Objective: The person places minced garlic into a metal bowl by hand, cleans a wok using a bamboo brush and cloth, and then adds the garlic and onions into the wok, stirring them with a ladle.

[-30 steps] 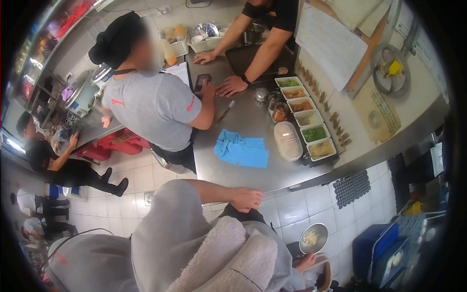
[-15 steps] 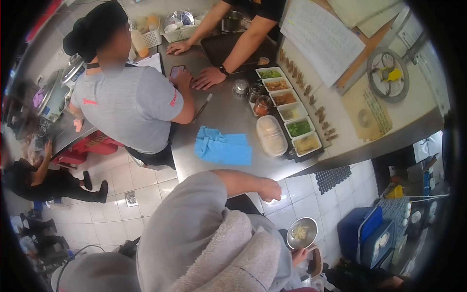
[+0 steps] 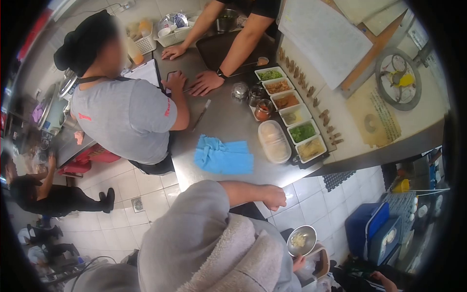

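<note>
My left hand point(image 3: 275, 198) is closed in a fist at the end of my outstretched arm, above the tiled floor just off the counter's near edge. What it holds, if anything, is hidden. Below it, my right hand point(image 3: 298, 263) grips the rim of a round metal bowl point(image 3: 308, 248). Pale chopped pieces point(image 3: 298, 239) lie in the bowl, which tilts a little. A fluffy beige towel point(image 3: 233, 255) is draped over my grey-shirted shoulder.
On the steel counter point(image 3: 221, 119) are a blue cloth point(image 3: 224, 156), a plastic container point(image 3: 274, 141), spice jars point(image 3: 263, 109) and white tubs of toppings point(image 3: 303, 131). A co-worker point(image 3: 124, 104) stands at left; another person's hands point(image 3: 206, 82) rest across the counter. A blue cooler point(image 3: 366, 226) stands right.
The view has shifted slightly, and my left fist appears a little lower. The co-worker's hand with the phone has moved left, towards the clipboard. My right hand still holds the bowl.
</note>
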Available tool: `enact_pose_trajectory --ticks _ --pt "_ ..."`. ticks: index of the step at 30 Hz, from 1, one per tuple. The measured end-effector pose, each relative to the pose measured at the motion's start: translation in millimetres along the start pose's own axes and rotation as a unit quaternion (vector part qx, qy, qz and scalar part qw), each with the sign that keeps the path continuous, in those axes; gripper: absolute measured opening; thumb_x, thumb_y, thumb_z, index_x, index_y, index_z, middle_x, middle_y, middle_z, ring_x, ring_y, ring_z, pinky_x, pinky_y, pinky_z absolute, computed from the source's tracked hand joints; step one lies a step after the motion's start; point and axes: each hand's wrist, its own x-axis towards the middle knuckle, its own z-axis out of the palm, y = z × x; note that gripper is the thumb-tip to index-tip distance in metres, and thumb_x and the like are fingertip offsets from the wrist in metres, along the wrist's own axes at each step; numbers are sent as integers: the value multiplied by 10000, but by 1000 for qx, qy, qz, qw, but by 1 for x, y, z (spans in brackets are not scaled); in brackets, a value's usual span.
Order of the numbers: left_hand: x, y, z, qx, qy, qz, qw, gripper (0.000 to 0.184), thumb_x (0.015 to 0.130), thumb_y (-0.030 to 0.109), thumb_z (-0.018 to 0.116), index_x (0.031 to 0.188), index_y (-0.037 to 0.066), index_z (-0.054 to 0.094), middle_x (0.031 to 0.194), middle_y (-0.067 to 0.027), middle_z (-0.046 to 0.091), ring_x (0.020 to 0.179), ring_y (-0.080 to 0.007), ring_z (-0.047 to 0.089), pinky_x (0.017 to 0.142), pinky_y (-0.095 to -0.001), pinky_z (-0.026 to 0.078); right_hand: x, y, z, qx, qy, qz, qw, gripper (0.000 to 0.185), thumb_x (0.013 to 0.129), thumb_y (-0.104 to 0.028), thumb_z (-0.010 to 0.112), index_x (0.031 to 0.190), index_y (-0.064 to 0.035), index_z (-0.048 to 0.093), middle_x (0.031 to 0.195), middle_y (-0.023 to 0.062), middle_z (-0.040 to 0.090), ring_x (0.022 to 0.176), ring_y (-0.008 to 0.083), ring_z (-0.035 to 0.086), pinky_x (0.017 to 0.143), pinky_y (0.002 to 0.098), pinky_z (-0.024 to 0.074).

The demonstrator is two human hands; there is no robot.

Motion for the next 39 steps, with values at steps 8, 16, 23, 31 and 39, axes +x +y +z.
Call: enact_pose_trajectory --ticks 8,16,23,31,39 --pt "-8 -7 13 -48 -1 20 999 178 754 224 616 809 55 603 832 -133 630 848 -325 607 759 -453 486 -17 -27 2 -15 42 7 999 195 848 -221 573 832 -28 594 612 -28 488 549 61 411 482 238 312" --pt "-1 1 -5 -27 32 11 999 161 740 209 640 780 53 632 767 -124 638 752 -317 612 674 -433 488 -45 -152 -34 93 312 -133 936 178 840 -188 560 753 -36 528 654 -23 489 591 67 479 530 254 413" --pt "-6 6 -5 11 30 51 998 145 756 204 626 751 60 631 730 -113 644 717 -312 621 645 -436 484 -122 -189 -99 257 526 -179 790 95 858 -143 533 838 -59 570 735 24 583 619 105 575 546 256 512" --pt "-7 7 -7 0 13 61 998 137 760 203 623 743 67 629 711 -110 638 690 -305 619 636 -429 484 -151 -104 -169 305 639 -113 697 209 872 -129 504 947 63 533 924 171 625 711 261 664 617 340 582" --pt "-4 12 -11 -9 31 57 998 119 771 185 622 733 73 626 699 -91 636 669 -281 621 612 -408 480 -148 -99 -60 239 492 11 837 286 964 -337 488 1025 -58 488 834 98 590 555 171 625 414 274 483"
